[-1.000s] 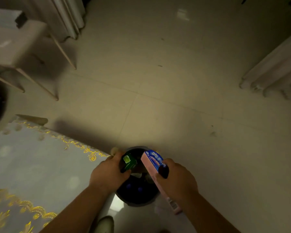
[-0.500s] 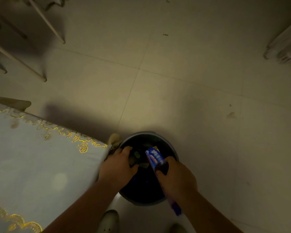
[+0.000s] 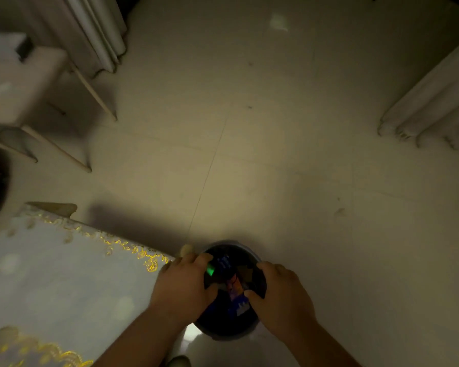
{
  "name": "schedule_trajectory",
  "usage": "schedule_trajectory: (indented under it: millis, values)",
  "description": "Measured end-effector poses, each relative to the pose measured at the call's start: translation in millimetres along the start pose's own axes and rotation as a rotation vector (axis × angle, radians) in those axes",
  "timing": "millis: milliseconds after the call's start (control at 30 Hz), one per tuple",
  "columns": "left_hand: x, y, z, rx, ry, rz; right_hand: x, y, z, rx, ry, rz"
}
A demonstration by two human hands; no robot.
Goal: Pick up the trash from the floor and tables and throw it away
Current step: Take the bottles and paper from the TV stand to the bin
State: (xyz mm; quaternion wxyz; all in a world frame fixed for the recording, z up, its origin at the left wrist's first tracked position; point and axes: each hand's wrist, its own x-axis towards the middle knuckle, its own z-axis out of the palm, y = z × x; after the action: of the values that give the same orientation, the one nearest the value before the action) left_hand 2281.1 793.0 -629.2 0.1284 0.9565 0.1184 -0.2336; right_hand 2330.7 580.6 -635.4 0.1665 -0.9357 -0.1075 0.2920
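**While both hands hang over the bin, the trash lies directly beneath them**

Observed: the dark round bin point(image 3: 252, 328) stands on the floor point(image 3: 276, 168), just right of the cloth-covered table point(image 3: 64, 274). The left hand point(image 3: 182, 284) curls over its left rim. A green scrap point(image 3: 210, 270) glints at its fingertips, but dim light prevents saying whether it is pinched or lying loose. The right hand point(image 3: 282, 295) sits over the right rim, fingers loosely curled and thumb reaching inward, with nothing visible in its grasp. A pinkish box point(image 3: 236, 298) lies inside the bin between both thumbs, its long axis running near to far.

Assessment: the left hand is nearer the scrap, and any release need only go straight down.
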Motion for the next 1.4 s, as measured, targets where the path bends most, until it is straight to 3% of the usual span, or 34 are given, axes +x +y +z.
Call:
schedule_trajectory:
  millis: [367, 700, 1033, 1167, 1400]
  values:
    - [-124.9, 26.3, -263.8, -0.011, 0.170, 0.016, -110.6, -111.5, -216.9, 0.026, 0.067, -0.074]
    - [-220.5, 32.9, -409.2, -0.046, 0.296, 0.136, -215.0, -193.3, -335.1, 0.080, 0.305, -0.035]
    - [-273.7, 119.7, -456.0, 0.051, 0.285, 0.425, -340.5, -166.0, -392.1, 0.106, 0.577, 0.102]
    - [-302.8, 194.2, -454.6, 0.117, 0.316, 0.553, -400.6, -117.9, -405.6, 0.138, 0.708, 0.185]
    - [-359.2, 338.6, -405.8, 0.218, 0.284, 0.730, -513.9, 3.2, -403.3, 0.224, 0.766, 0.365]
